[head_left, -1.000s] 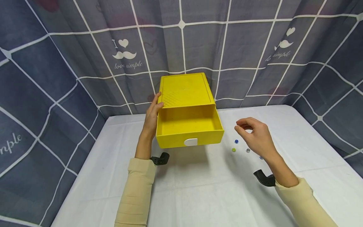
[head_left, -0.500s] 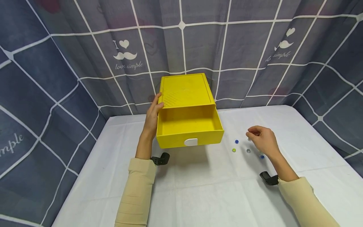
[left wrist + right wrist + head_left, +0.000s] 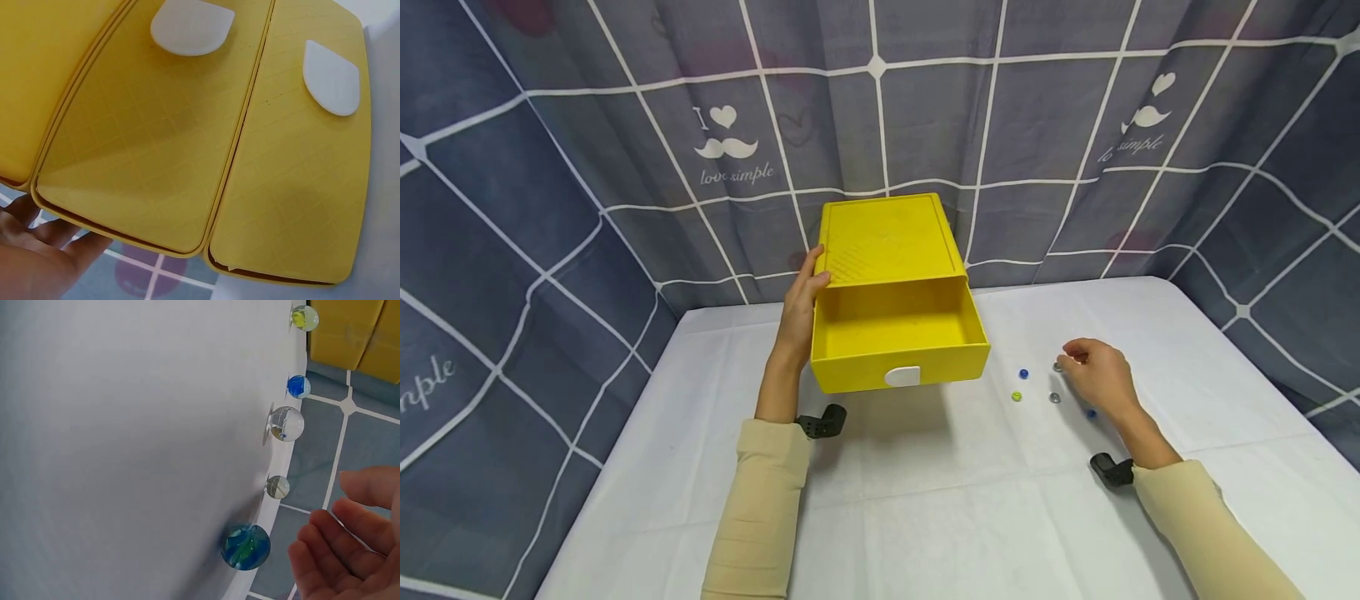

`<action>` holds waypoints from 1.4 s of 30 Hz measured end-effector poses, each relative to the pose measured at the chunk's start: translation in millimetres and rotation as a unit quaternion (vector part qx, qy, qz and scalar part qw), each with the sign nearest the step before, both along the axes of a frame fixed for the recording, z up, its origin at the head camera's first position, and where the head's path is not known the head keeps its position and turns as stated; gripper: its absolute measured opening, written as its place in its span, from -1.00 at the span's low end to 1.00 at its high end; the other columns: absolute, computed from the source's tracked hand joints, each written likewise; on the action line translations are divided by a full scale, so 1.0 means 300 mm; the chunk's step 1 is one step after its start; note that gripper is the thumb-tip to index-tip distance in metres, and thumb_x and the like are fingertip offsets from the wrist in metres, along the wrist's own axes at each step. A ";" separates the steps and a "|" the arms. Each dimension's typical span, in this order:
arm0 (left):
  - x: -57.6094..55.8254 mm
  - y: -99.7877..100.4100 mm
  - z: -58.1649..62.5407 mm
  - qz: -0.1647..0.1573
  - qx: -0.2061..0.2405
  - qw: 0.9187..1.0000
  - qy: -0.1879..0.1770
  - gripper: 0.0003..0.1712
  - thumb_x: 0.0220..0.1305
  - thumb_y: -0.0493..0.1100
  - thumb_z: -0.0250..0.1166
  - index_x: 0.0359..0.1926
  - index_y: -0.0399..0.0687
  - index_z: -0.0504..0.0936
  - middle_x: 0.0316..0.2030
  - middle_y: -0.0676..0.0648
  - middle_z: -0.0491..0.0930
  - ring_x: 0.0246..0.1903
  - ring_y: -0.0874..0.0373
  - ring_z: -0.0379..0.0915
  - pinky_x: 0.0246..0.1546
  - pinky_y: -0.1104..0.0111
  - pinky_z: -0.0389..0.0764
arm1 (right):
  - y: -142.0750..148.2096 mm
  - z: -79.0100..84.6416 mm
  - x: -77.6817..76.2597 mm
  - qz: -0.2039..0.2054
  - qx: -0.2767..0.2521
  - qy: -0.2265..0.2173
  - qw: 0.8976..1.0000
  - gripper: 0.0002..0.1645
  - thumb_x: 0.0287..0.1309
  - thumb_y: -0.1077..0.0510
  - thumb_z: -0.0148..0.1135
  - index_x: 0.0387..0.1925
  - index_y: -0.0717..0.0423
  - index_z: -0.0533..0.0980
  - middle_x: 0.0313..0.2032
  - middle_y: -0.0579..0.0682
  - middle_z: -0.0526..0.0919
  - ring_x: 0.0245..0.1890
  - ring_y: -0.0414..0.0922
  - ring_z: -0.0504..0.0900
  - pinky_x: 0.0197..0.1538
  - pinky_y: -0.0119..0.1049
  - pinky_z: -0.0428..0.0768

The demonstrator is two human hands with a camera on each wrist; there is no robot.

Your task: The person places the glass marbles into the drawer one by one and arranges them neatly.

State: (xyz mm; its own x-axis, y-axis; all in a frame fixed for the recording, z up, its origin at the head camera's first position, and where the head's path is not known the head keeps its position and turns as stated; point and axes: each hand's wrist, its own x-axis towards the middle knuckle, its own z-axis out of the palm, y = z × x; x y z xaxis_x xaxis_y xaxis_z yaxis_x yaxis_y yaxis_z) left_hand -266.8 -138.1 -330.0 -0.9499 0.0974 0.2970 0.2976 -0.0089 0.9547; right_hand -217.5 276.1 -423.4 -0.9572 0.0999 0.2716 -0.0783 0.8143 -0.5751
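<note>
A yellow drawer cabinet [image 3: 891, 237] stands at the back middle, its top drawer [image 3: 901, 368] pulled out and bare inside. My left hand [image 3: 797, 312] rests against the cabinet's left side, with straight fingers in the left wrist view. Several glass marbles lie to the right: a blue one [image 3: 1024, 374], a yellow-green one [image 3: 1017, 397], a clear one [image 3: 1055, 398], a blue-green one [image 3: 245, 547]. My right hand [image 3: 1099, 375] hovers beside a small clear marble [image 3: 278, 487], thumb and fingers apart, nothing between them.
White cloth covers the table [image 3: 925, 517]. A grey checked curtain [image 3: 1037, 125] hangs behind and on both sides. Lower drawers with white handles [image 3: 331, 78] are closed in the left wrist view.
My right hand has moved right and down from beside the drawer to the small clear marble, most of it in the first half second. The left hand and cabinet have stayed put.
</note>
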 end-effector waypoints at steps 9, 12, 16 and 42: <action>-0.003 -0.003 -0.006 -0.004 0.008 1.000 0.001 -0.32 0.45 0.02 -0.10 0.54 0.15 0.08 0.52 0.07 -0.05 0.43 0.18 -0.07 0.42 0.16 -0.01 | 0.021 -0.029 -0.018 0.024 0.017 -0.042 0.999 -0.62 0.23 0.24 0.21 -0.04 0.49 0.54 -0.21 0.34 0.65 -0.21 0.22 0.60 -0.13 0.11 0.50; -0.003 -0.004 -0.006 -0.006 0.010 1.000 0.000 -0.32 0.45 0.02 -0.10 0.54 0.14 0.08 0.52 0.06 -0.05 0.43 0.17 -0.06 0.41 0.15 0.01 | 0.030 -0.039 -0.022 0.030 0.018 -0.046 0.998 -0.61 0.23 0.24 0.22 -0.03 0.50 0.54 -0.23 0.33 0.66 -0.23 0.20 0.61 -0.14 0.10 0.50; -0.002 -0.004 -0.005 -0.001 0.011 1.000 -0.004 -0.32 0.44 0.03 -0.09 0.54 0.16 0.08 0.52 0.07 -0.05 0.43 0.19 -0.07 0.41 0.15 0.00 | 0.034 -0.050 -0.027 0.038 0.017 -0.050 0.998 -0.62 0.23 0.24 0.21 -0.02 0.49 0.54 -0.21 0.34 0.65 -0.22 0.20 0.59 -0.11 0.11 0.50; -0.007 -0.004 -0.010 -0.015 0.028 1.000 0.001 -0.30 0.43 0.01 -0.10 0.55 0.13 0.06 0.51 0.06 -0.05 0.41 0.16 -0.03 0.40 0.16 0.03 | 0.034 -0.060 -0.025 0.046 0.054 -0.055 0.996 -0.76 0.18 0.27 0.23 -0.22 0.43 0.60 -0.29 0.24 0.57 -0.33 0.10 0.48 -0.21 0.03 0.44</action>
